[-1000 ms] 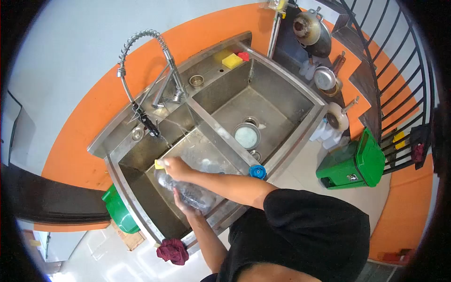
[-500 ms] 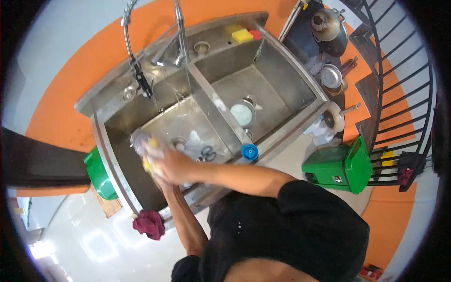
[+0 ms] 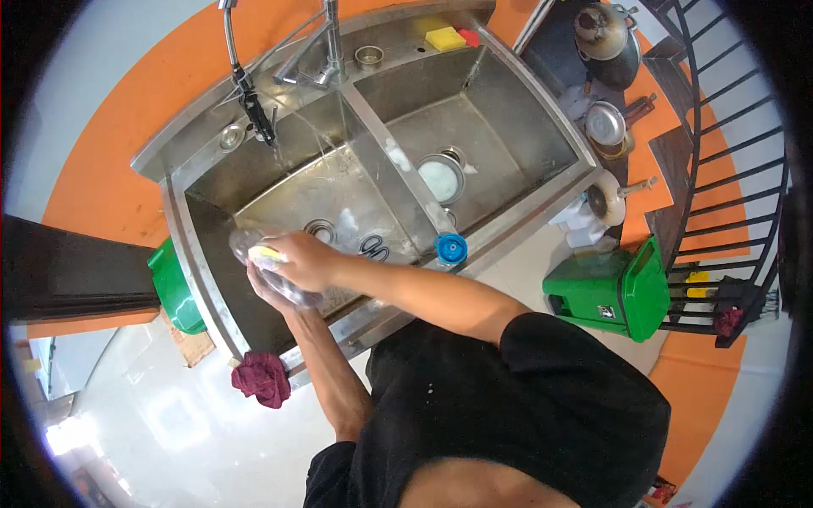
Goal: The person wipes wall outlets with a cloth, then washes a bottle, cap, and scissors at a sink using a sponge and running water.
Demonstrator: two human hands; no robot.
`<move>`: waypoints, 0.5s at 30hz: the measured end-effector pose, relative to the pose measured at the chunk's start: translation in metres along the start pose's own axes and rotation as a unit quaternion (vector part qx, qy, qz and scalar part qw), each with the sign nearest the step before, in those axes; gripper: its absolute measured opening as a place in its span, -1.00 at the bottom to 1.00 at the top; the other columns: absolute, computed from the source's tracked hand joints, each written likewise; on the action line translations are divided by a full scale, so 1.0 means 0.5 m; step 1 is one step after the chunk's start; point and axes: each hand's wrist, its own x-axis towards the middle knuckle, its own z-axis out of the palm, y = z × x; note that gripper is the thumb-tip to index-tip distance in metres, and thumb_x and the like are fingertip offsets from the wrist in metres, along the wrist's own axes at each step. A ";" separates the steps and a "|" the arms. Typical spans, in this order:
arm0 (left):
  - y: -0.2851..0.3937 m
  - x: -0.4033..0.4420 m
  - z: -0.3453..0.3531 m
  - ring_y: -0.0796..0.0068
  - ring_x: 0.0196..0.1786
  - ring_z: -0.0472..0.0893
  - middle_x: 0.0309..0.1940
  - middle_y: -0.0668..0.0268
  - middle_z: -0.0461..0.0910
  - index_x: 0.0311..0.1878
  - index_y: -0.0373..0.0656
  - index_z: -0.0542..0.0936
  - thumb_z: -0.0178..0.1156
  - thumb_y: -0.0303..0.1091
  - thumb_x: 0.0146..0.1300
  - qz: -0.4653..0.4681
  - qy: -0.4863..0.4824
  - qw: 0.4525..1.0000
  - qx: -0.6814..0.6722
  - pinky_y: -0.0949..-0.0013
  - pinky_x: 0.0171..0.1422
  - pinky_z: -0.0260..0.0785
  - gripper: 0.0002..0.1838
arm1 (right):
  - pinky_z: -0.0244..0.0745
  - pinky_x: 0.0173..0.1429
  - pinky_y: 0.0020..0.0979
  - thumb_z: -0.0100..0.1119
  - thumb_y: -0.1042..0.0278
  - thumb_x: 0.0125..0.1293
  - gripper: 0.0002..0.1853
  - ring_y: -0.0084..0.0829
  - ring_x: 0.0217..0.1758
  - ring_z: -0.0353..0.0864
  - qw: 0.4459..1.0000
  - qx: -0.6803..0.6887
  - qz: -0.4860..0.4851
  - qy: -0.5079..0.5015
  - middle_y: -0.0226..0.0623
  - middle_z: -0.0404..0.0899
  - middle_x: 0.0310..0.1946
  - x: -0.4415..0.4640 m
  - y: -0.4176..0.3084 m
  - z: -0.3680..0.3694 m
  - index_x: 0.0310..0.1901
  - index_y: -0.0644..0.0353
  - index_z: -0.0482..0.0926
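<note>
Over the left basin point(image 3: 364, 182) of a steel double sink, my left hand point(image 3: 273, 292) is wrapped round a clear, see-through bottle point(image 3: 296, 293), held at a tilt. My right hand point(image 3: 306, 261) presses a yellow-and-white sponge point(image 3: 268, 254) against the bottle's side; its fingers are closed over the sponge. Part of the bottle is hidden behind the hands. Dark-handled scissors point(image 3: 373, 247) lie on the basin floor near the drain point(image 3: 320, 230). On the sink's front rim, at the divider, sits a blue lid point(image 3: 451, 248).
A metal bowl of whitish liquid point(image 3: 439, 179) stands in the right basin. The faucet spout point(image 3: 258, 118) hangs over the left basin. A yellow sponge point(image 3: 445, 39) lies on the back ledge. A maroon cloth point(image 3: 261, 379) drapes the front left corner. A green bin point(image 3: 605, 292) stands right.
The right hand and sponge have shifted along the bottle, and more of the bottle now shows below the hand. The view has moved slightly.
</note>
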 end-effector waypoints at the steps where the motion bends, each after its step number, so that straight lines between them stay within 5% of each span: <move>1: 0.023 -0.045 0.082 0.25 0.07 0.58 0.09 0.14 0.56 0.29 -0.16 0.42 -0.06 -0.03 0.45 -0.046 -0.027 0.996 -0.067 0.14 0.20 0.46 -0.49 | 0.41 0.33 -0.09 0.09 0.40 0.28 -0.63 0.01 0.25 0.53 0.997 0.062 0.017 0.033 -0.04 0.59 0.10 0.013 0.010 0.005 0.13 0.15 0.58; 2: 0.023 -0.056 0.099 0.22 0.10 0.58 0.13 0.15 0.54 0.33 -0.18 0.40 -0.03 0.00 0.43 -0.048 0.028 0.998 0.013 0.14 0.20 0.45 -0.45 | 0.41 0.34 -0.14 0.07 0.45 0.27 -0.49 0.06 0.24 0.53 0.996 -0.019 -0.050 0.077 0.09 0.53 0.16 0.031 0.040 0.012 0.29 0.20 0.44; 5: 0.009 -0.096 0.104 0.20 0.12 0.58 0.13 0.15 0.54 0.32 -0.21 0.40 -0.02 0.01 0.42 -0.075 -0.002 0.981 0.181 0.13 0.22 0.45 -0.42 | 0.43 0.31 -0.18 0.06 0.45 0.31 -0.51 0.02 0.21 0.56 0.983 0.096 0.018 0.157 0.13 0.55 0.13 0.097 0.040 -0.026 0.29 0.30 0.42; 6: 0.007 -0.091 0.101 0.16 0.14 0.58 0.11 0.11 0.54 0.32 -0.25 0.39 -0.04 0.08 0.37 -0.045 0.006 0.966 0.254 0.10 0.23 0.46 -0.35 | 0.39 0.34 -0.17 0.06 0.43 0.36 -0.51 -0.01 0.22 0.57 0.953 0.239 0.163 0.088 0.16 0.55 0.12 0.117 0.039 -0.052 0.30 0.36 0.39; 9: 0.064 -0.082 0.139 0.13 0.16 0.57 0.10 0.06 0.54 0.32 -0.28 0.39 -0.07 0.14 0.35 -0.002 -0.017 0.997 0.079 0.07 0.25 0.45 -0.30 | 0.37 0.36 -0.14 0.04 0.38 0.41 -0.53 0.05 0.31 0.48 0.990 0.095 0.107 0.003 0.19 0.48 0.21 0.038 -0.035 -0.027 0.30 0.37 0.39; 12: 0.064 -0.081 0.089 0.08 0.19 0.55 0.16 0.03 0.51 0.34 -0.27 0.39 -0.08 0.14 0.39 -0.003 0.026 0.994 0.107 0.06 0.29 0.41 -0.31 | 0.24 0.48 -0.07 0.04 0.39 0.37 -0.48 0.22 0.50 0.15 0.982 -0.178 0.034 0.050 0.24 0.16 0.44 -0.036 -0.075 0.036 0.34 0.33 0.36; 15: 0.026 -0.083 0.062 0.10 0.21 0.54 0.19 0.05 0.51 0.38 -0.25 0.36 -0.06 0.05 0.44 -0.015 0.003 0.959 0.282 0.07 0.31 0.39 -0.36 | 0.21 0.48 0.04 0.00 0.26 0.45 -0.54 0.24 0.48 0.19 0.992 0.056 0.061 0.092 0.29 0.16 0.43 0.060 0.011 -0.015 0.29 0.29 0.42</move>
